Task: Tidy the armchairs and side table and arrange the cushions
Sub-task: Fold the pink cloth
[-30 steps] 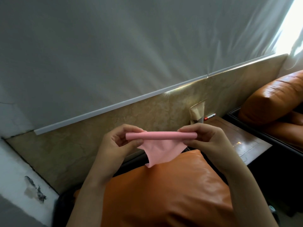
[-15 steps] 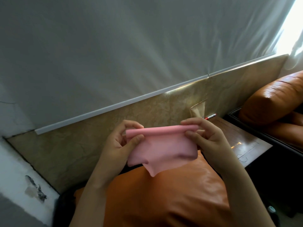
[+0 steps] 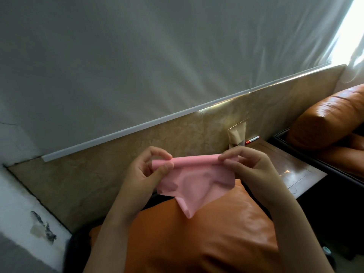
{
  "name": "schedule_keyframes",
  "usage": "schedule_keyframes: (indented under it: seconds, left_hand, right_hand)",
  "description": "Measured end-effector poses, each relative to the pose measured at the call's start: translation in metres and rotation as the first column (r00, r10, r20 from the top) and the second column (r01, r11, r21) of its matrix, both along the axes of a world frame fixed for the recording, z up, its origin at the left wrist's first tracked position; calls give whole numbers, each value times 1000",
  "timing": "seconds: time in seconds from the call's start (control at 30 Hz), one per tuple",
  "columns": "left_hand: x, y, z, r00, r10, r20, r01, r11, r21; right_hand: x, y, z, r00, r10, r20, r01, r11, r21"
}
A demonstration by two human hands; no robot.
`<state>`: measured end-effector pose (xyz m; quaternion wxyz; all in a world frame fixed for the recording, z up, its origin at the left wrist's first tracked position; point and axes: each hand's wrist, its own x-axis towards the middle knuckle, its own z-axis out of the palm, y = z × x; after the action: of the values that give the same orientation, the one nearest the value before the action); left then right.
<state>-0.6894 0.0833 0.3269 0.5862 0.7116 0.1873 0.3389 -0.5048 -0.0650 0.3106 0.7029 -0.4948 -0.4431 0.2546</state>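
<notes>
Above cushion | left hand and right hand fingers pinch pink cloth | unrolled further

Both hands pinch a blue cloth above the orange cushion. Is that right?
Not quite: the head view shows the cloth is pink, not blue. The left hand and right hand do pinch it above the orange cushion.

Grey-white curtain above tan wall, split by white trim. Bright daylight at upper right. Dark table beside orange armchair.
</notes>
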Motion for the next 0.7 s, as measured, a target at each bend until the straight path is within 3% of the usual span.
schedule_keyframes:
  seconds: [0.2, 0.7]
  left_hand:
    - [-1, 1, 1, 1000, -1, 1, 1, 1000, -9]
    - [5, 0, -2, 1000, 10, -12, -9, 997, 80]
  right_hand:
    - [4, 0, 0, 998, 62, 5, -62, 998, -19]
    - [0, 7, -1, 998, -15, 56, 16, 1000, -14]
